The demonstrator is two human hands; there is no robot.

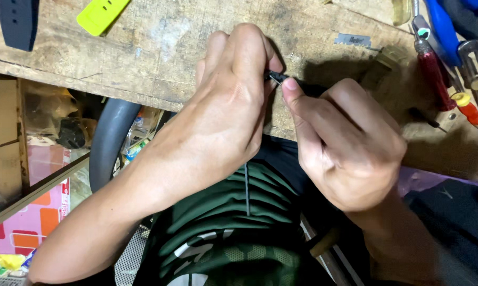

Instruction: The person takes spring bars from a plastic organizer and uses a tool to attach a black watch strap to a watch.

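Head view, looking straight down over a worn wooden surface. Going left to right: one dark strap at the top left corner; one lime-yellow strap just beside it; both lie flat and well apart from the hands. Below the surface edge there's one grey curved tube thing, can't tell what it is.

Then the left hand; fingers curled together and clamped on a small black part, only a bit of which pokes out by the thumb. The right hand meets it; thumb tip pressed on that same black part, the other fingers folded in. So the part sits pinched between both hands, right over the near edge of the surface, above the lap.

What could go wrong, my guess: the part is tiny and mostly buried in the grip, so if the thumb slips or presses too hard it may pop out and drop off the edge into the lap or the clutter below; hard to find down there. Fingertips that close to something small and stiff could also get nipped. How firm the hold really is, can't tell.

Further right: one small grey metal tag on the wood; one thin black pin-like tool; then the tool pile at the top right, where I count one red-handled tool, one blue-handled one and one red and yellow handle; more there, but cropped.
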